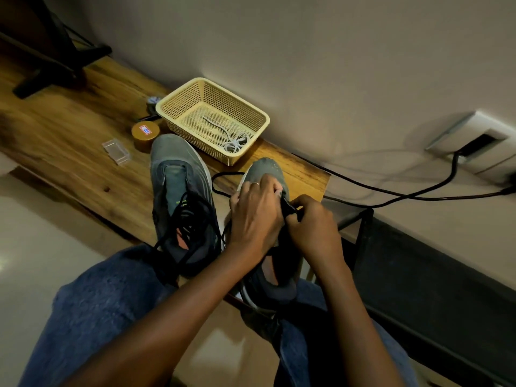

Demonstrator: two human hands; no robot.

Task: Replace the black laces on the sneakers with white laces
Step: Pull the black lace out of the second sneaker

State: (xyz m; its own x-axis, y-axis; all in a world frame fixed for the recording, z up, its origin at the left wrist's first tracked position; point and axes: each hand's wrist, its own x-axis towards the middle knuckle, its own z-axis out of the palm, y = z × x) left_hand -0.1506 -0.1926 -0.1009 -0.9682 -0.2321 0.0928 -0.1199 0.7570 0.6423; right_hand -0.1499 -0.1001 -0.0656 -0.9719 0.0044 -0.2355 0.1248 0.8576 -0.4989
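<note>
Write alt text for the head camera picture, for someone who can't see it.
Both hands, left hand and right hand, work the black lace on the right sneaker at a wooden table's edge. The left sneaker lies beside it with loosened black laces. Behind them a cream basket holds white laces.

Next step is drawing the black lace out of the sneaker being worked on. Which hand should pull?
Right, probably. The right hand already pinches the black lace at the sneaker, while the left hand rests over the upper, steadying it.
</note>
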